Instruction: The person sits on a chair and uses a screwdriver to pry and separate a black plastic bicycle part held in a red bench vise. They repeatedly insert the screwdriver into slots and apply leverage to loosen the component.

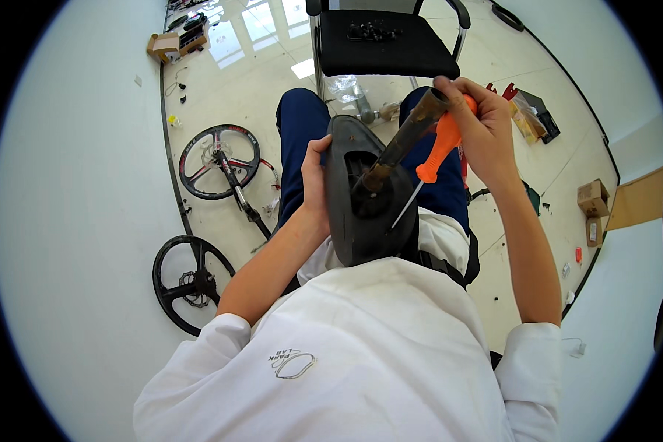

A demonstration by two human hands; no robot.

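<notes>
A black bicycle saddle [344, 232] lies underside up over my lap. From the recess in its underside a worn, brownish seat post [409, 138] slants up to the right. My left hand [315, 177] is closed on the saddle's left edge, its fingers partly hidden. At the post's open upper end, the fingers of my right hand [486, 127] pinch the rim. That same hand also keeps an orange-handled screwdriver [440, 151] against the palm. The screwdriver's thin shaft points down and left, its tip over the saddle's right part; whether it touches cannot be made out.
Ahead stands a black chair [383, 51] with small dark parts on its seat. On the floor to the left lie a spoked wheel with a fork [232, 177] and a black three-spoke wheel [171, 291]. Cardboard boxes [592, 199] sit by the right wall.
</notes>
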